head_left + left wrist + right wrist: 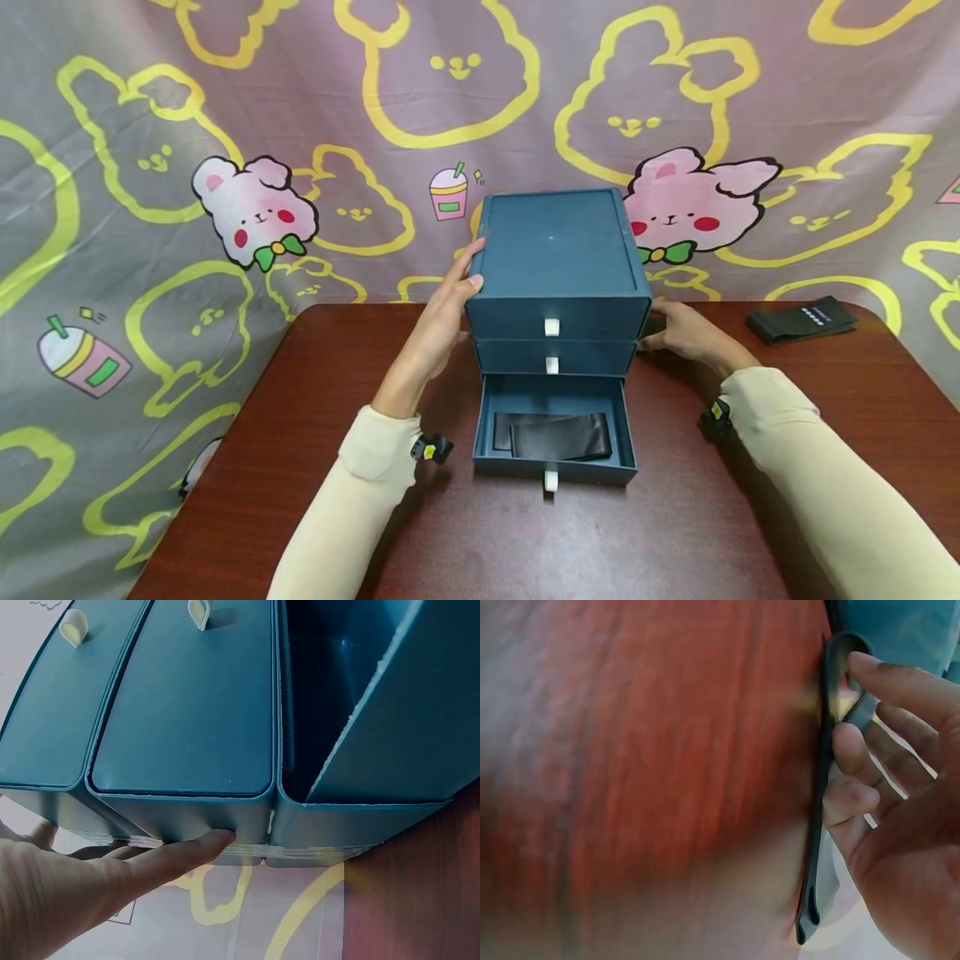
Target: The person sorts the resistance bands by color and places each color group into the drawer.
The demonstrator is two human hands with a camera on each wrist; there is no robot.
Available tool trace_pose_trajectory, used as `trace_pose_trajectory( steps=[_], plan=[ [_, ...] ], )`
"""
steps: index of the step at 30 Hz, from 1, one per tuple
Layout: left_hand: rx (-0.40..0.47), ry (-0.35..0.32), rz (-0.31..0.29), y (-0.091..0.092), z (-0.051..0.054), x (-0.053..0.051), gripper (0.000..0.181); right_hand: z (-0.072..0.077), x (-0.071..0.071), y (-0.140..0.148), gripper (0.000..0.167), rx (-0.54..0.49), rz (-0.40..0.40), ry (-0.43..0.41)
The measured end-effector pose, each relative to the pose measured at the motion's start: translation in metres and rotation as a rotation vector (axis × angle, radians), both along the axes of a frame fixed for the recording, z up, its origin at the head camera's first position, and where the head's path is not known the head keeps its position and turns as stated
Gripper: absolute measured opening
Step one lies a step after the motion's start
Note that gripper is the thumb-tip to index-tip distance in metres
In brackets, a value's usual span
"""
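Observation:
A dark blue cabinet of three stacked drawers point(555, 246) stands on the table, each front bearing a white pull tab. Its bottom drawer point(517, 469) is pulled out and holds folded black bands point(562, 437). My left hand point(442, 321) rests against the cabinet's left side, with the thumb point(191, 851) laid straight along it in the left wrist view. At the cabinet's right side, my right hand point(686, 329) pinches a flat black resistance band point(826, 727), a rubbery closed loop standing on edge in the right wrist view. The cabinet partly hides its far end.
Another folded black band point(802, 321) with white printing lies at the table's back right. The reddish-brown table point(337, 358) ends at a patterned cloth point(502, 100) hanging close behind the cabinet. The upper two drawers are closed.

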State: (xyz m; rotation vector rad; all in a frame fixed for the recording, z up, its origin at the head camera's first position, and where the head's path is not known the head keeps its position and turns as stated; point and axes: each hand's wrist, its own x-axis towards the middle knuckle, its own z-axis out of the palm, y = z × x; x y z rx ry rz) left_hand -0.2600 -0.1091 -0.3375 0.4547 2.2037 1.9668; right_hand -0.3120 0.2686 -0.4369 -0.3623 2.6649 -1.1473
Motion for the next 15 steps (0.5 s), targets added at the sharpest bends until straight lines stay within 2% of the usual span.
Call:
trace_pose_trajectory(
  steps=[6, 11, 15],
  plan=[
    [0.004, 0.012, -0.002, -0.002, 0.000, 0.000, 0.057, 0.002, -0.001, -0.004, 0.058, 0.034, -0.012, 0.022],
    [0.007, 0.004, -0.001, -0.001, 0.000, -0.001, 0.058, 0.010, 0.008, 0.003, 0.060, -0.022, -0.062, -0.010],
    [-0.002, 0.014, 0.001, -0.001, 0.000, -0.001, 0.059, 0.020, 0.016, 0.015, 0.059, -0.082, -0.082, 0.001]
  ],
)
